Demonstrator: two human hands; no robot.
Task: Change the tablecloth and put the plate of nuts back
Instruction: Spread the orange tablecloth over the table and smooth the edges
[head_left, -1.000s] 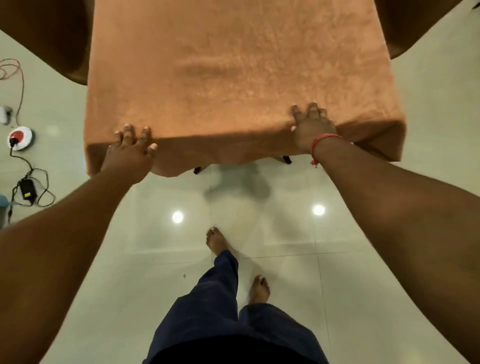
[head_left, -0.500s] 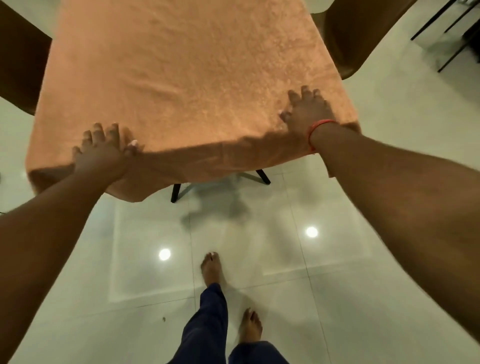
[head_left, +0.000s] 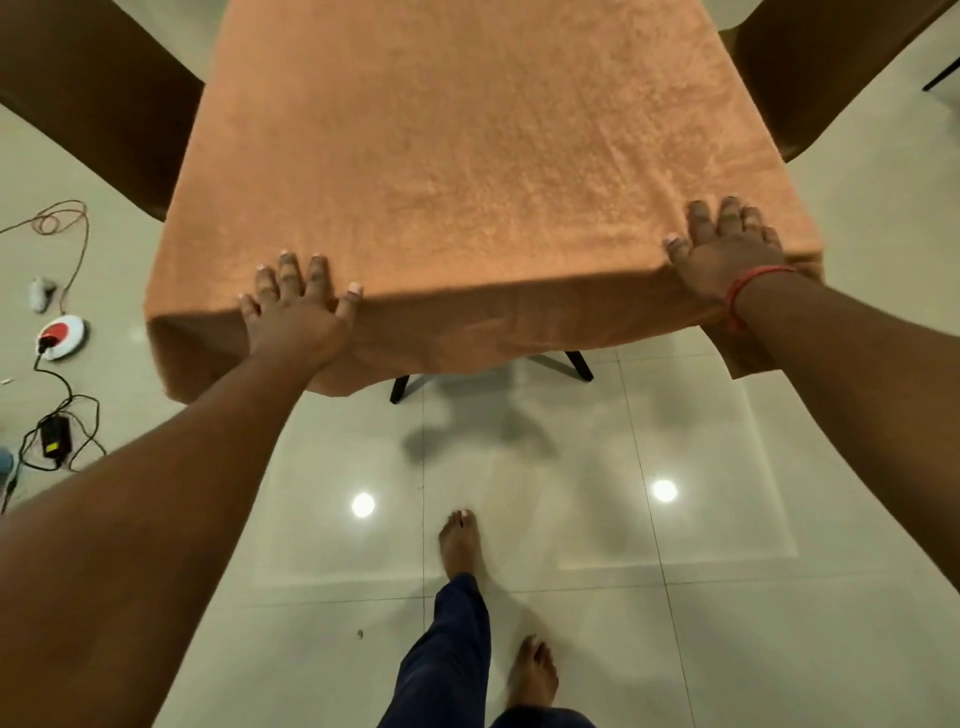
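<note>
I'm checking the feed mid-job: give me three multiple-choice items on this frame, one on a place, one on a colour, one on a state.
1. Where are the hands?
A. On the cloth at the table's near edge
B. On a chair
C. On the floor

2. What colour is the cloth?
A. White
B. Orange
C. Blue

3. How do the hands lie?
A. Fists closed
B. Fingers straight, flat on the cloth
C. Holding a plate

Answers:
1 A: left hand and right hand rest on the cloth at the near edge.
2 B: the cloth is orange all over.
3 B: fingers are spread flat; no plate is in view.
</note>
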